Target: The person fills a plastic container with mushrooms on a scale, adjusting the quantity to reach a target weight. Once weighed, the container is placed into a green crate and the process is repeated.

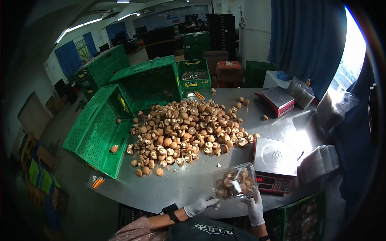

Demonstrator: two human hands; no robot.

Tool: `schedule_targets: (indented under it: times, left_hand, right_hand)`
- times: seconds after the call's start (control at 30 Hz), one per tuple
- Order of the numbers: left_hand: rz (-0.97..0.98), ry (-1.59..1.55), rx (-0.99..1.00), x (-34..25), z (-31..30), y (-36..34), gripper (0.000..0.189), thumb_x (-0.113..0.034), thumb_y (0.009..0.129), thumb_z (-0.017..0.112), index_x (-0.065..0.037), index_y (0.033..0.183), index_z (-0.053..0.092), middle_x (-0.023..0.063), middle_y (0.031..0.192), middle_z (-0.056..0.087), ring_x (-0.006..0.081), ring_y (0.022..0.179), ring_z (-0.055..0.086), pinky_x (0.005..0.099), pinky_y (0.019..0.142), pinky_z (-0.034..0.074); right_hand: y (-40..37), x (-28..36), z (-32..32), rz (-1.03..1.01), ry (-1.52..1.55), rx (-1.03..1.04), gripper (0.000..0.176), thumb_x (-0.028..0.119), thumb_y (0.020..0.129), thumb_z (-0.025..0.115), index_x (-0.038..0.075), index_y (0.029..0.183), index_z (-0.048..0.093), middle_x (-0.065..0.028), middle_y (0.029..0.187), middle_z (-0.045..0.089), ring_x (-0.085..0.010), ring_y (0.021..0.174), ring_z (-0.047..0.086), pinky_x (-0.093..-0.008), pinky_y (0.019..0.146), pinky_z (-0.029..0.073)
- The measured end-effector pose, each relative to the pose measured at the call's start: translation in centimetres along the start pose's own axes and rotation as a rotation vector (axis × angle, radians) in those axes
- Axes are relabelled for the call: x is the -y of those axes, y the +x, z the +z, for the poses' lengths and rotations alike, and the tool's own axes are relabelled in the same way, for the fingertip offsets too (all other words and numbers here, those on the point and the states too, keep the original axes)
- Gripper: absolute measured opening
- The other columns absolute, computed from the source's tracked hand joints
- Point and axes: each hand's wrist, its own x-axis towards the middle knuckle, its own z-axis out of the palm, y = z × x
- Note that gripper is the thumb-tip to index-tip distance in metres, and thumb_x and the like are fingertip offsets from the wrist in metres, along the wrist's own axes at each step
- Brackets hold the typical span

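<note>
A clear plastic box [235, 182] with brown mushrooms inside is held low in front of my body, over the table's near edge. My right hand [255, 209], in a white glove, grips its lower right corner. At its lower left, my left hand [202, 205], also gloved, has its fingers together; whether they hold the box's edge is hard to make out. A large heap of mushrooms [189, 130] lies beyond on the metal table [193, 184]. Just right of the box is a scale [275, 156] with a lit red display.
Green crates [98, 132] lie tipped at the left of the heap. A second scale [277, 98] stands at the back right. Stacked clear boxes [320, 164] are at the right, beside the near scale. Orange-handled tools [97, 183] lie at the left edge.
</note>
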Motion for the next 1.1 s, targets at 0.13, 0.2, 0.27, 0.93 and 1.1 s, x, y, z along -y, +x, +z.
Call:
schedule_targets:
  times: [0.13,0.2,0.27,0.93,1.1]
  left_hand:
    - [-0.024,0.139,0.173,2.2,5.5,6.1,0.027,-0.026,0.107,0.058,-0.001,0.112,0.067,0.0049,0.096,0.069,0.0134,0.088,0.065,0.0295,0.083,0.054]
    - [-0.014,0.171,0.247,2.7,7.9,8.3,0.028,-0.026,0.106,0.057,-0.001,0.115,0.068,0.0043,0.098,0.070,0.0139,0.090,0.066,0.0297,0.086,0.054]
    - [0.100,0.305,0.315,2.0,10.1,9.6,0.027,-0.023,0.104,0.060,-0.001,0.117,0.067,0.0091,0.102,0.072,0.0197,0.094,0.069,0.0336,0.087,0.055]
    - [0.685,1.364,0.086,8.6,-2.1,7.4,0.017,-0.014,0.086,0.068,-0.010,0.102,0.066,0.0111,0.089,0.062,0.0313,0.083,0.062,0.0441,0.074,0.050]
    - [0.633,1.416,0.081,9.5,-2.9,7.3,0.025,-0.011,0.085,0.069,-0.008,0.109,0.066,0.0118,0.097,0.060,0.0333,0.090,0.060,0.0459,0.078,0.049]
  right_hand:
    - [-1.0,-2.3,0.0,-0.085,0.079,-0.071,0.078,0.037,0.097,0.071,0.008,0.154,0.029,-0.0102,0.134,0.054,-0.0218,0.110,0.062,-0.0364,0.088,0.057]
    - [-1.4,1.1,-0.2,-0.068,0.315,-0.058,0.070,0.037,0.098,0.069,0.012,0.153,0.033,-0.0110,0.137,0.053,-0.0246,0.114,0.060,-0.0404,0.092,0.055]
    - [-1.2,1.1,-1.7,-0.202,0.358,-0.254,0.066,0.037,0.099,0.068,0.013,0.151,0.036,-0.0109,0.137,0.054,-0.0262,0.117,0.059,-0.0435,0.093,0.054]
    - [-28.7,2.9,-33.3,-0.248,0.110,-1.464,0.051,0.037,0.100,0.064,0.003,0.138,0.058,-0.0080,0.133,0.062,-0.0203,0.111,0.063,-0.0382,0.095,0.054]
    - [-30.4,2.9,-34.6,-0.392,-0.142,-1.736,0.054,0.035,0.099,0.067,0.000,0.139,0.057,-0.0079,0.133,0.062,-0.0198,0.117,0.059,-0.0342,0.100,0.047]
